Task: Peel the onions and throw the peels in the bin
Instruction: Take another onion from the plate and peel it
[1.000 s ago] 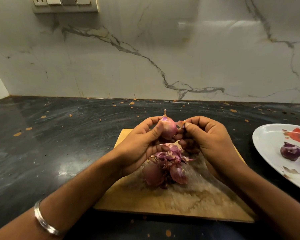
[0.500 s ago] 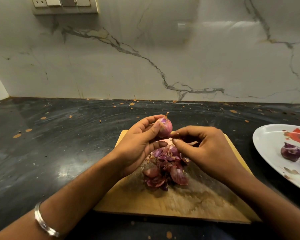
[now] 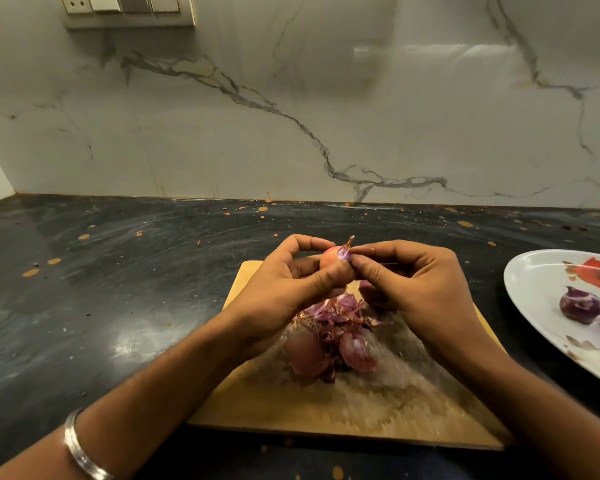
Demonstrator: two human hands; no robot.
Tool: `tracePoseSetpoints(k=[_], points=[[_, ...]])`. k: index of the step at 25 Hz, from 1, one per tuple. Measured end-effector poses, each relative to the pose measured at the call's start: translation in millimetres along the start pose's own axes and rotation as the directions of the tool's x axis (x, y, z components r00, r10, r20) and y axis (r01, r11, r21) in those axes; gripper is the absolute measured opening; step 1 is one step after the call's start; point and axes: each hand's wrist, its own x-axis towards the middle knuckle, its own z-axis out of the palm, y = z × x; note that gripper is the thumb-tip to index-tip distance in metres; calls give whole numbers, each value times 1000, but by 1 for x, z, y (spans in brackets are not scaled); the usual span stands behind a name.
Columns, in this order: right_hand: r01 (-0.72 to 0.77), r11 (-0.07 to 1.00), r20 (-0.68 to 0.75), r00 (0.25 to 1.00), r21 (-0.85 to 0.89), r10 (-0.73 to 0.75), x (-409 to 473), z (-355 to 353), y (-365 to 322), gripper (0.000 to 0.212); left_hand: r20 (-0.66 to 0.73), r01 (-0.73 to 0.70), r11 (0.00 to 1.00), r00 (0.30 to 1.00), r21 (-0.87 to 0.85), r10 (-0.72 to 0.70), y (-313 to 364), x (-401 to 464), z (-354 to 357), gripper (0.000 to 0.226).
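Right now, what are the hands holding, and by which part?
The left hand grips a small onion around its body; the right hand pinches the skin near its stem tip.

since half a second ago the right hand (image 3: pixel 420 289) has come back up from just above the peel pile (image 3: pixel 329 337), and its fingers (image 3: pixel 364 252) now meet the onion (image 3: pixel 336 258) at the stem end. a second ago it was up there too, pinching beside the bulb. the left hand (image 3: pixel 291 289) has turned the onion, so that a paler, orange-pink flank shows by the curled forefinger. the loose peels on the cutting board (image 3: pixel 361 403) have gained a few pieces and lie a little more spread.
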Motion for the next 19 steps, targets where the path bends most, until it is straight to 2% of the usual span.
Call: tracePoseSetpoints(k=[3,6,9,14,19], points=[[4,1000,-18,1000,6,-4,0,0,0,15,17,22,994,1000,-108,-20,1,1,1,44],[-25,999,10,1000,37,25,-1,3,-1,18,15,-3,1000,1000,-29,3,-1,0,2,52],[-36,999,28,999,34,35,-1,3,0,19,19,-30,998,999,54,29,0,-1,3,51],[-13,998,-14,1000,66,14,-1,2,2,18,29,1,999,1000,-34,0,0,-1,5,43],[-59,995,16,998,85,57,-2,4,2,29,40,-87,989,996,118,83,1,-2,5,53]])
